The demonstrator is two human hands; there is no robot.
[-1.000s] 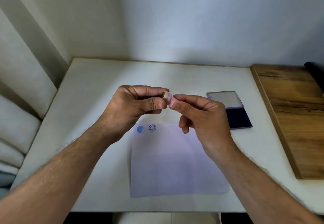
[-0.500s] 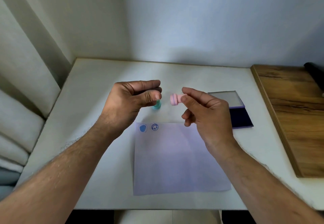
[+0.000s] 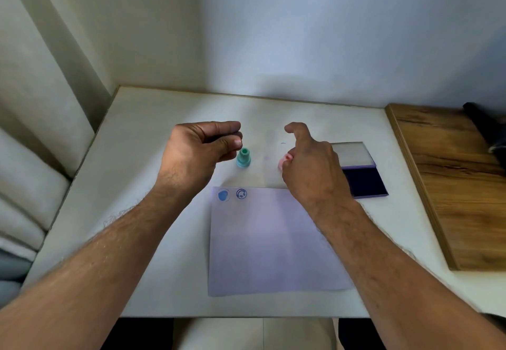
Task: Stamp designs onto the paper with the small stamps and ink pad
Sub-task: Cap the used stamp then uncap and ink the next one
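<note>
I'm seeing the left hand (image 3: 197, 150) hovering loosely curled, holding nothing, just left of the teal stamp (image 3: 243, 157) standing beyond the paper (image 3: 271, 243). Right hand (image 3: 309, 169) is pinching the pink stamp (image 3: 283, 162), index finger lifting, beside the open ink pad (image 3: 365, 182).

Looks like a home room corner: plain white surface (image 3: 153, 158) against painted walls, cushioned seat (image 3: 24, 199) at left, wooden board (image 3: 451, 185) alongside.
</note>
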